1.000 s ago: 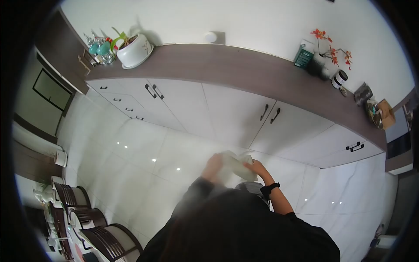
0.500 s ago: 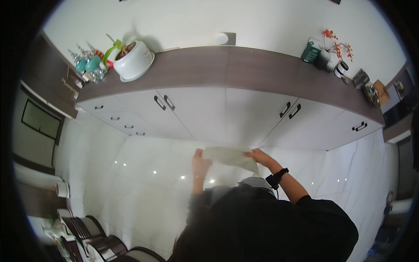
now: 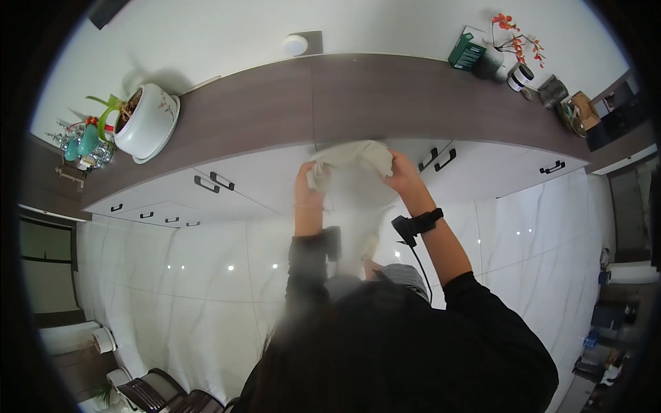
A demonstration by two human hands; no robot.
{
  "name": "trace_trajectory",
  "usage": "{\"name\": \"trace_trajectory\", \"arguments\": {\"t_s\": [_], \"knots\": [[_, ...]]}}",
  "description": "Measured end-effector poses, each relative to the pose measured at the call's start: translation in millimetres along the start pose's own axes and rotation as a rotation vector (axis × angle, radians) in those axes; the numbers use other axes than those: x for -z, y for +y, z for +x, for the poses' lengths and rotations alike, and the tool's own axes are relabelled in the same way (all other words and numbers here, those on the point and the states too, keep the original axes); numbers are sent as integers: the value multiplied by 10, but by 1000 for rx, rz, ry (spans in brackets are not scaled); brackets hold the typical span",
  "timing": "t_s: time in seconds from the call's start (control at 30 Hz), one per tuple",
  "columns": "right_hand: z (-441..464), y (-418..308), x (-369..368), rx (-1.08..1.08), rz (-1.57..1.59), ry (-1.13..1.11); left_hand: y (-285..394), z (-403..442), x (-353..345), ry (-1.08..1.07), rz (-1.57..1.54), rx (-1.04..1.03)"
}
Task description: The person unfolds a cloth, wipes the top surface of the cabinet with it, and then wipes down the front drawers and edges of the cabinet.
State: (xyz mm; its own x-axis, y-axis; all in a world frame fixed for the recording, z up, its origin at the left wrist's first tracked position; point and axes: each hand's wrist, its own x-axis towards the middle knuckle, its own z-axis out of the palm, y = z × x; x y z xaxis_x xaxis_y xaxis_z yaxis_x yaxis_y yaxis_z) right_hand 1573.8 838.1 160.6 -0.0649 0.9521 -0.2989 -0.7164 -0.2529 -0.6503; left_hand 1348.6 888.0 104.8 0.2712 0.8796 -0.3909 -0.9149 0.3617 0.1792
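Observation:
A pale greenish-white cloth (image 3: 354,155) stretches between my two hands, in front of the cabinet's upper edge. My left hand (image 3: 309,184) grips one end, where a bunched part hangs below the fingers. At the other end my right hand (image 3: 401,175) pinches the cloth near its corner. The middle of the cloth arches up to about the countertop's front edge; whether it touches the counter I cannot tell. A black band with a cable is on my right wrist.
The long brown countertop (image 3: 255,103) runs above white cabinet doors with black handles. On its left stand a white flowerpot (image 3: 148,124) and teal ornaments (image 3: 86,141). A green box (image 3: 467,51), a vase with orange flowers and jars sit on the right. Chairs (image 3: 155,392) are at lower left.
Both hands have moved forward from above the floor to the counter's front edge, carrying the cloth. The cloth was flatter and is now arched. The view has shifted closer to the cabinet.

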Motion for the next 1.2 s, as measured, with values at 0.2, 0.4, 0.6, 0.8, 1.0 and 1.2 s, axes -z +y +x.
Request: {"name": "trace_trajectory", "arguments": {"t_s": [0.2,0.4,0.6,0.8,1.0,1.2], "knots": [[412,126,480,54,-96,-31,-292,633,338,168,524,-402],[462,443,673,144,-766,99,-474,1129,1536,177,653,-360],[1488,1815,1992,51,-422,12,-570,1632,2481,298,701,-241],[1389,1899,2327,267,-911,82,-719,1690,2293,469,103,29],[705,710,1929,242,-595,123,-872,1085,991,303,-327,99],[-5,-222,486,531,-666,215,-653,287,-518,187,-508,128]]}}
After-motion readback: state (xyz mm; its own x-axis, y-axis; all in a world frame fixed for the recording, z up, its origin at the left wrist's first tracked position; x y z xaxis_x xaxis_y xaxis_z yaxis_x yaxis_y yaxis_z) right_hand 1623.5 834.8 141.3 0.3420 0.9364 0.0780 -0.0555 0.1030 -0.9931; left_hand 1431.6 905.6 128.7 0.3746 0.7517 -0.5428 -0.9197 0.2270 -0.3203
